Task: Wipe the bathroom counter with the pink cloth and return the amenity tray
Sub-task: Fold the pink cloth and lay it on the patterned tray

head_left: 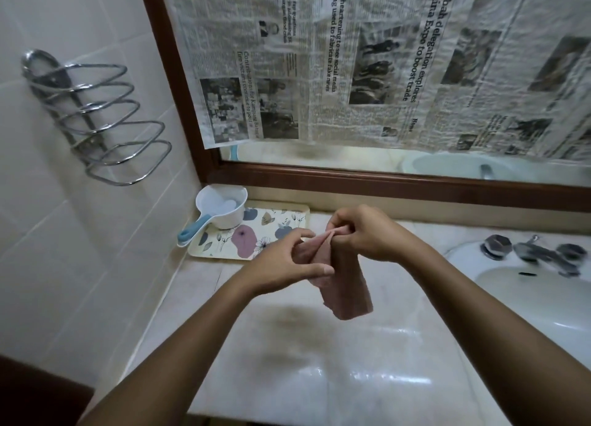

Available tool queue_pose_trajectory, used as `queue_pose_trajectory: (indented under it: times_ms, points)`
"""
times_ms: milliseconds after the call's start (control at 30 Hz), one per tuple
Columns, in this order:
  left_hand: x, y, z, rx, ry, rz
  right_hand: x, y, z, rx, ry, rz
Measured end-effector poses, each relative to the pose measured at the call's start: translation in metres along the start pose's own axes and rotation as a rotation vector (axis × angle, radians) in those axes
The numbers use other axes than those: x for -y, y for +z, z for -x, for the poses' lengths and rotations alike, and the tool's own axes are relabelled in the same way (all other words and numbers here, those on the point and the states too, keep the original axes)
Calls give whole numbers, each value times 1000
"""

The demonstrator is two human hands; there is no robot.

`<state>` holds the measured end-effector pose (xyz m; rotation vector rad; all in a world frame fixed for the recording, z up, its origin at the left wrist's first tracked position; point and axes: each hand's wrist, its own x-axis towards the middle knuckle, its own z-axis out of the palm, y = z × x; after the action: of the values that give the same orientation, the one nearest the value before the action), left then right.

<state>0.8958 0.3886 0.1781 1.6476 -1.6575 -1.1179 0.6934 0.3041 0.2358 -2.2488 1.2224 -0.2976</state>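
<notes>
You hold the pink cloth [347, 293] in the middle of the frame, clear of the counter [319, 371]. Your left hand [284, 265] pinches its upper edge between thumb and fingers. Your right hand [367, 233] has its fingers curled round the bunched top, and the rest hangs loose. The step looks like folding the cloth into a pad before wiping. Bring the hanging end up and square it, so you press a flat face on the stone, not a wad.

The floral amenity tray [275, 217] lies at centre left, in the back corner under the mirror frame [351, 179], with a white dipper [224, 208] standing on its far end. Wipe from beside it toward the bottom of the frame in overlapping strokes, stopping short of the basin [527, 301] at the right. The dull patch at lower centre may be a stain or only shadow, so test it with firmer pressure.
</notes>
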Motion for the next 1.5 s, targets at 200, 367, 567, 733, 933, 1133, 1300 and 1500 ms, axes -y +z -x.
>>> queue_pose_trajectory:
  times_ms: [200, 367, 567, 733, 933, 1133, 1300, 1500]
  points:
    - [6, 6, -8, -222, 8, -186, 6, -1, -3, -2, -18, -42]
    - [15, -32, -7, -167, 9, -183, -9, -10, 0, 73, 58, -171]
    - [15, -59, -3, -41, 45, 127, -20, -8, 3, 135, 87, -169]
    - [-2, -69, -8, -151, 75, 416, -16, -17, -8, 26, 48, -571]
    - [-8, -84, -21, -272, 56, 494, -8, -8, -9, -35, 77, -619]
    - [20, -52, -36, -531, -144, 153, 2, 7, -23, -197, 180, -509]
    - [-2, 24, -30, -184, -78, 373, 10, 28, -36, -207, 271, -378]
    - [-1, 32, -38, -338, -138, 521, 4, 24, -31, -151, 262, -395]
